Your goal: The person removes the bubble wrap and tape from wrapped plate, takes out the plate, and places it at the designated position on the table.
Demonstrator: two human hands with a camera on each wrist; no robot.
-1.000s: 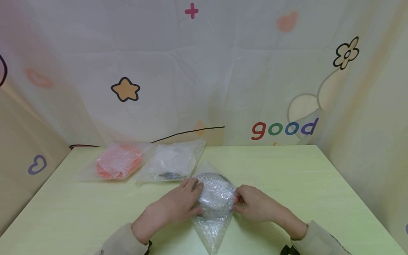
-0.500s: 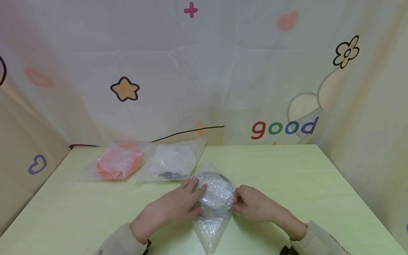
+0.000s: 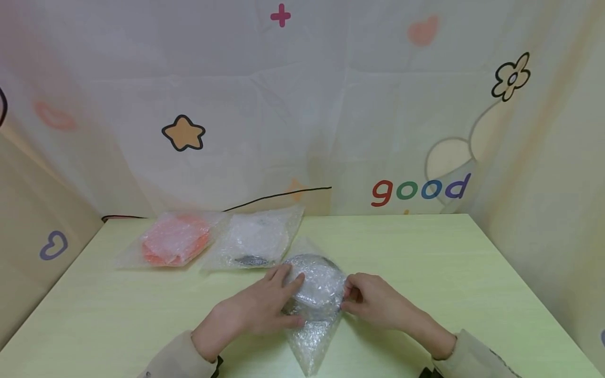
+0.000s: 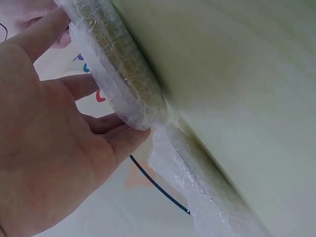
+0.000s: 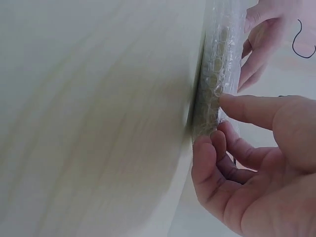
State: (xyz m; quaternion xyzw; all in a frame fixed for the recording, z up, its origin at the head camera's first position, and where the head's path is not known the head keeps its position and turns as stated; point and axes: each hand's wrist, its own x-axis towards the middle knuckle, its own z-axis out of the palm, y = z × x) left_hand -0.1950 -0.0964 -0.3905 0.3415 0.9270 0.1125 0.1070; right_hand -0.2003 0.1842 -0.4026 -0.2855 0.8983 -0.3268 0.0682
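A round, flat object wrapped in bubble wrap (image 3: 319, 286) lies at the middle front of the table, its wrap tapering to a point toward me. Through the plastic I cannot tell what it is. My left hand (image 3: 257, 307) rests on its left side with fingers spread; in the left wrist view, the fingers touch the package's edge (image 4: 123, 64). At the right edge, my right hand (image 3: 378, 302) has curled fingers and pinches the wrap. The right wrist view shows the thumb (image 5: 247, 108) against the bubbled side, with the fingertips tucked at its lower end.
Behind, to the left, lie two more bubble-wrapped packages: one with pink contents (image 3: 177, 241), the other pale with a dark patch (image 3: 260, 236). The nearer one's corner meets the middle package. A printed cloth (image 3: 283, 105) hangs along the table's back edge (image 3: 402, 214).
The left thumb has slid a little toward me along the package, and its fingers are more spread. My right hand has shifted slightly left, still at the right edge.
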